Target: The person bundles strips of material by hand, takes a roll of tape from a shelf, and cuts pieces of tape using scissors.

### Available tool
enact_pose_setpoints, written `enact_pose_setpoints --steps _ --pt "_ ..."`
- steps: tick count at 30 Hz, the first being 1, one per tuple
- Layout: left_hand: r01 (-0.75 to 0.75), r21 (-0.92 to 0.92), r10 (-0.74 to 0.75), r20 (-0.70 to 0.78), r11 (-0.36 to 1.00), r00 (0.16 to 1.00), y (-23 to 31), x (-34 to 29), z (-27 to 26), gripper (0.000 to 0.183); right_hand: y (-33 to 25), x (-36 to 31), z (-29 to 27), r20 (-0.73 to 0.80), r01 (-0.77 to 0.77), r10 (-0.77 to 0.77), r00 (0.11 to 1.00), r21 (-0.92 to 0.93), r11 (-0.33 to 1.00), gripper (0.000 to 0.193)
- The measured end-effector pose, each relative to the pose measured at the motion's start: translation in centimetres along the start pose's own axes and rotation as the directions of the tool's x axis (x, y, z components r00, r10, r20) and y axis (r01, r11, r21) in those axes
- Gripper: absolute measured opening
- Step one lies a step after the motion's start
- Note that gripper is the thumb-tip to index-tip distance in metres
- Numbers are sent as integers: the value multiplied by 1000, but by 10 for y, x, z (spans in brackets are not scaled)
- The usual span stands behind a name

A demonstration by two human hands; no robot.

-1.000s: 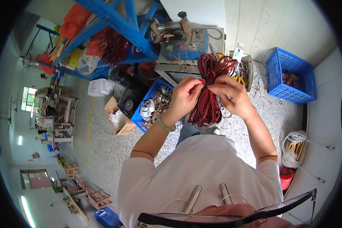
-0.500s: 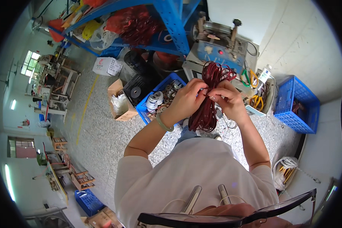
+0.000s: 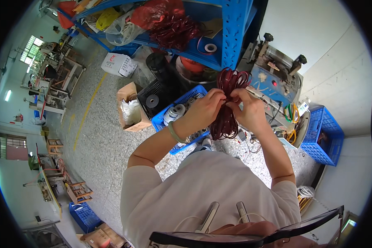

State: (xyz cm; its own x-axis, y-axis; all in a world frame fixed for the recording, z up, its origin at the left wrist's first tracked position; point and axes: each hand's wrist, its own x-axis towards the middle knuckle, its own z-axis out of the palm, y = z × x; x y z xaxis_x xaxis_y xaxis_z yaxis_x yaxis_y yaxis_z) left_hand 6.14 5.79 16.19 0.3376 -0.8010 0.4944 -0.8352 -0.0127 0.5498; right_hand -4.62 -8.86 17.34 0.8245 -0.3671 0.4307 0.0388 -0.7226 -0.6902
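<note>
A bundle of dark red cord (image 3: 225, 122), looped many times and pinched in at its middle, hangs in front of my chest. My left hand (image 3: 206, 108) closes on the bundle's waist from the left, thumb and forefinger together. From the right, my right hand (image 3: 249, 108) pinches at the same narrow spot. Loops fan out above and below the fingers. Whether a tie goes round the middle is hidden by the fingertips. A pale green bangle (image 3: 176, 133) sits on my left wrist.
A blue shelf rack (image 3: 230, 35) ahead holds more dark red cord (image 3: 175, 33). A blue bench machine (image 3: 275, 78) stands at the right front. Blue crates (image 3: 324, 134) and an open cardboard box (image 3: 126, 97) are on the speckled floor (image 3: 107, 132).
My view has turned, so the rack and machine sit further right. Both hands stay at the bundle's middle; the right fingers have shifted slightly upward on it.
</note>
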Motion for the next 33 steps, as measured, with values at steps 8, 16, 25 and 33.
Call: enact_pose_setpoints --steps 8,16,25,33 --pt "38 -40 -42 -104 998 994 -36 7 -8 16 0 40 30 60 330 -325 944 -253 909 17" --pt "116 -345 -119 15 931 993 -67 22 -30 18 4 55 40 75 304 -296 952 -139 942 13" --pt "46 -264 -81 -121 963 989 -80 20 -18 20 1 69 28 255 76 -103 961 113 991 12" --pt "-143 -120 106 -275 982 956 -87 6 -7 21 -8 81 18 368 -116 86 926 61 991 14"
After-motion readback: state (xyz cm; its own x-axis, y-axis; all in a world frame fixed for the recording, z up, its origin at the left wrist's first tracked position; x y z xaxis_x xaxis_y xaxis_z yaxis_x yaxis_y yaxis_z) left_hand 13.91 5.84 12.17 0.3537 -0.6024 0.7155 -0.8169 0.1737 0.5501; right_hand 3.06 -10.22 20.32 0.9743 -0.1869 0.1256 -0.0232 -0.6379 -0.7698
